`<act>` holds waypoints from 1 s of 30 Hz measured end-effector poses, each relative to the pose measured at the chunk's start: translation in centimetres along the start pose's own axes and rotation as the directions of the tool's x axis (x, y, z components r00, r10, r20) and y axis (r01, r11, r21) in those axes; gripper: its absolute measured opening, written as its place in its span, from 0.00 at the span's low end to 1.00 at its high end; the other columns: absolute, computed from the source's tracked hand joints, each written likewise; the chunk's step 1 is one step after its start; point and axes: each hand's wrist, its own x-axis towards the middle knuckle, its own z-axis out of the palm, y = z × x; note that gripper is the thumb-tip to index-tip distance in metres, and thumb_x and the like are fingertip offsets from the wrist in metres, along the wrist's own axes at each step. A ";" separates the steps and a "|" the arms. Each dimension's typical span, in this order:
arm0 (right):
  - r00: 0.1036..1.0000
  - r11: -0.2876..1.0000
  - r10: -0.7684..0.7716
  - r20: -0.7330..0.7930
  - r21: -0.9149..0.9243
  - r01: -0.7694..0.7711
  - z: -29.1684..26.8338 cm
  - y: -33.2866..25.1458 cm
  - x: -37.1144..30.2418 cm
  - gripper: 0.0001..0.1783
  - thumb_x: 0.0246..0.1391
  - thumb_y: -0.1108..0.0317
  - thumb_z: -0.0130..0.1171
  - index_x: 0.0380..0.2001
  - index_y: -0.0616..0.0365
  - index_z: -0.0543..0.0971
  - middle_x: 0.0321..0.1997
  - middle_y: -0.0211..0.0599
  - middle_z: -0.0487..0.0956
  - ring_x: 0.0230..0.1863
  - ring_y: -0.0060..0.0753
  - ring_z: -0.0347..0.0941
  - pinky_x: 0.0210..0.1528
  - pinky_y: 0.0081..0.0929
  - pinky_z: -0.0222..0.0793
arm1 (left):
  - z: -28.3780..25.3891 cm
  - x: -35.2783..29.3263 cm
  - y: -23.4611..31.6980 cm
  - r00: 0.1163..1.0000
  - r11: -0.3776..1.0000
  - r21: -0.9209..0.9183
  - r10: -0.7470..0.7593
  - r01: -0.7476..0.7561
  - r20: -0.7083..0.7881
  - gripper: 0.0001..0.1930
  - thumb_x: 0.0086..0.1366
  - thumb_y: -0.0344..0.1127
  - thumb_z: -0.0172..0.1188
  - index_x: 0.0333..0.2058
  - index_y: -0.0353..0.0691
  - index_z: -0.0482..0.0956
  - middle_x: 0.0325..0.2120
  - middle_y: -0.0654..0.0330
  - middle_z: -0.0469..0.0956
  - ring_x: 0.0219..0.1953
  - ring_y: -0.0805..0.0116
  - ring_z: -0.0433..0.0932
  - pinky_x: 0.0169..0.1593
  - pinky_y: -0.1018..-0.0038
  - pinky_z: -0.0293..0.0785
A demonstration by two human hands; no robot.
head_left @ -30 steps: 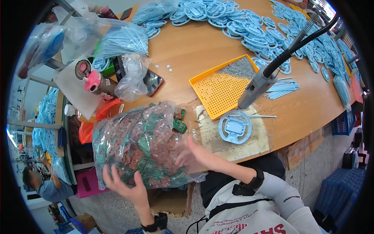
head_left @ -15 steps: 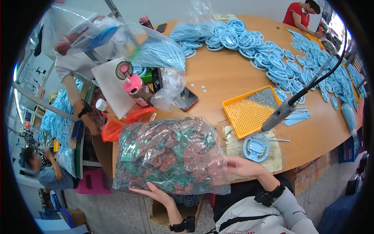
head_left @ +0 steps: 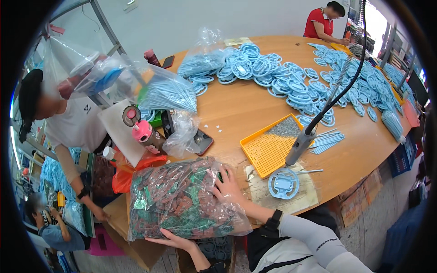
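A large clear plastic bag (head_left: 177, 200) full of small brown and green circuit boards lies at the near table edge, partly overhanging it. My left hand (head_left: 170, 240) supports its lower edge from beneath, fingers stretched along the plastic. Over the bag's right upper side curves my right hand (head_left: 230, 186), fingers spread against it, so both hands hold the bag between them. Just right of it, a light blue ring-shaped plastic part (head_left: 283, 183) sits on a worn pale mat (head_left: 305, 198). The electric screwdriver (head_left: 300, 148) hangs on its cable above that part.
A yellow tray (head_left: 268, 144) holds small screws. Blue ring parts (head_left: 291, 82) pile up behind it, with blue sticks (head_left: 327, 141) nearby. A pink-lidded bottle (head_left: 144, 133) and phone (head_left: 202, 141) stand left. A person's hand (head_left: 101, 214) touches a cardboard box (head_left: 119, 218); another person (head_left: 321, 25) works far right.
My right hand has moved from the bag's right corner onto its upper side. The bag has shifted slightly left and down. The person at left has leaned into view beside a cardboard box.
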 end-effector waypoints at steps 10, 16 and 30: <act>0.953 0.980 -0.200 0.230 0.025 0.199 -2.3 2.2 4.6 0.30 0.58 0.50 0.50 0.63 0.42 0.63 0.67 0.51 0.55 0.68 0.58 0.47 0.65 0.58 0.45 | 2.3 -0.6 -0.8 0.999 0.994 0.107 0.018 -0.014 -0.037 0.38 0.70 0.43 0.45 0.67 0.38 0.32 0.68 0.45 0.32 0.69 0.54 0.40 0.68 0.61 0.42; 0.664 0.713 -0.692 0.284 0.411 0.568 -4.9 -2.4 6.0 0.32 0.55 0.46 0.52 0.62 0.40 0.64 0.69 0.50 0.53 0.68 0.56 0.50 0.64 0.59 0.46 | 2.1 -1.2 0.0 1.000 0.997 0.075 0.007 -0.007 -0.001 0.39 0.69 0.46 0.46 0.67 0.39 0.33 0.68 0.46 0.34 0.68 0.54 0.46 0.66 0.61 0.49; 0.708 0.837 -0.545 0.450 0.235 0.495 -9.9 3.4 6.4 0.28 0.51 0.49 0.57 0.55 0.44 0.72 0.61 0.45 0.66 0.62 0.54 0.59 0.63 0.51 0.53 | 0.3 -2.7 0.8 0.969 0.971 0.098 -0.228 0.219 0.092 0.36 0.71 0.43 0.43 0.68 0.42 0.33 0.68 0.48 0.38 0.67 0.56 0.48 0.67 0.62 0.49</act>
